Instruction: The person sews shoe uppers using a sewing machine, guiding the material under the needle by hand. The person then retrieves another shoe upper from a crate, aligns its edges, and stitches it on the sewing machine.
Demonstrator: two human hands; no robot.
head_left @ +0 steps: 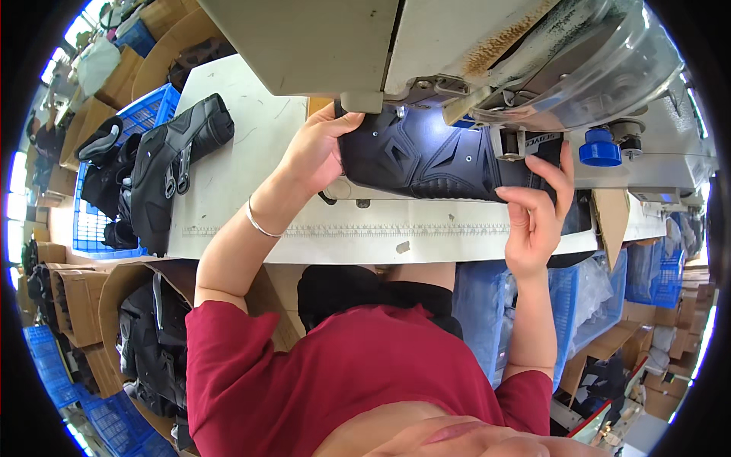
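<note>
A black moulded panel (426, 164) with raised angular shapes and small metal eyelets lies under the head of a sewing machine (449, 61), lit by its lamp. My left hand (316, 145) grips the panel's left end, thumb on top and the other fingers hidden behind its edge. At the right end, my right hand (537, 206) holds the panel near its front corner, its fingers bent and partly spread on the edge. The presser parts (510, 141) sit over the panel's right portion. Whether the needle is in the material, I cannot tell.
Left on the white table (251, 167) lies a black boot-like piece with buckles (164, 175), beside a blue basket (95, 221) of black pieces. A cardboard box (114, 320) with more stands below. Blue crates (563, 312) stand at the lower right. A blue knob (600, 146) juts from the machine.
</note>
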